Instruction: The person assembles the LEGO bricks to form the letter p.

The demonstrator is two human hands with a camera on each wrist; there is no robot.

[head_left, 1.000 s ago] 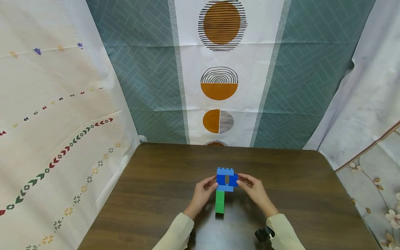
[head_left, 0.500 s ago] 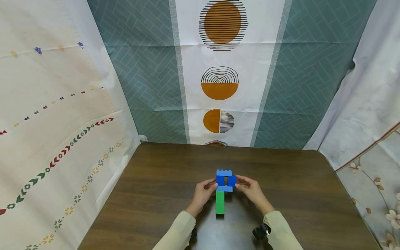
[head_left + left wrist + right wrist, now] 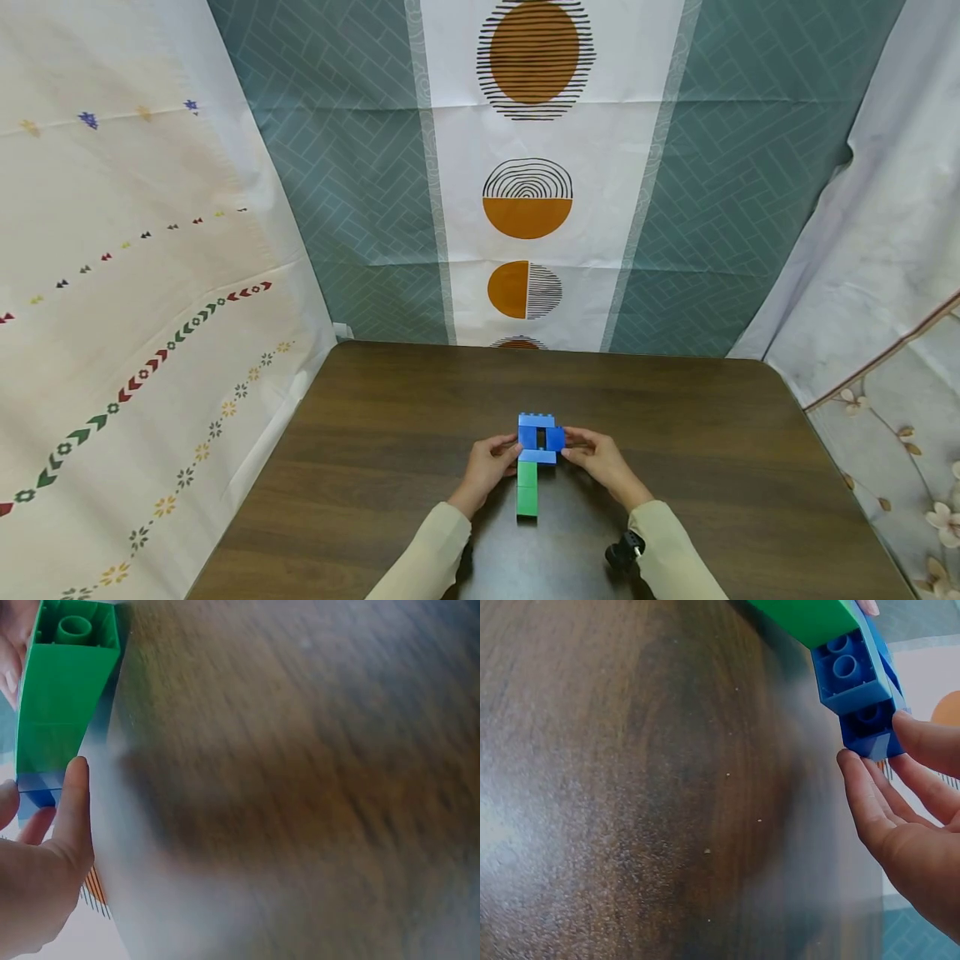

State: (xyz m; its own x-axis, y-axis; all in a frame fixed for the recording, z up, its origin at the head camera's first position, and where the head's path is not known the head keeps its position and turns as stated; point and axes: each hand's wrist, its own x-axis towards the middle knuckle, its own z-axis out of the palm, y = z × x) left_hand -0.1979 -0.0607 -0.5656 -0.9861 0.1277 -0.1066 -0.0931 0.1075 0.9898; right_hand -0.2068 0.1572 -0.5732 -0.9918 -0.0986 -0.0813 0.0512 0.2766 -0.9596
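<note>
Both hands hold one toy-brick build upright in the head view. Its stem is green bricks (image 3: 527, 492); above are light blue bricks (image 3: 537, 457) and dark blue ones around a small window-like gap. My left hand (image 3: 483, 473) pinches the build's left side between thumb and fingers. On the other side, my right hand (image 3: 606, 468) pinches the dark blue brick (image 3: 556, 439) that sticks out to the right. The left wrist view shows the hollow underside of the green stem (image 3: 60, 705). Hollow undersides of blue bricks (image 3: 855, 675) show in the right wrist view.
Under the hands spreads a dark brown wooden table (image 3: 360, 425). A black device (image 3: 625, 550) is strapped at the right wrist. Patterned cloths hang behind the table and at both sides, with a teal and white one (image 3: 465, 317) at the back.
The brick build has come slightly down in the head view. My right hand has shifted a little left and down with it; the left hand has hardly moved.
</note>
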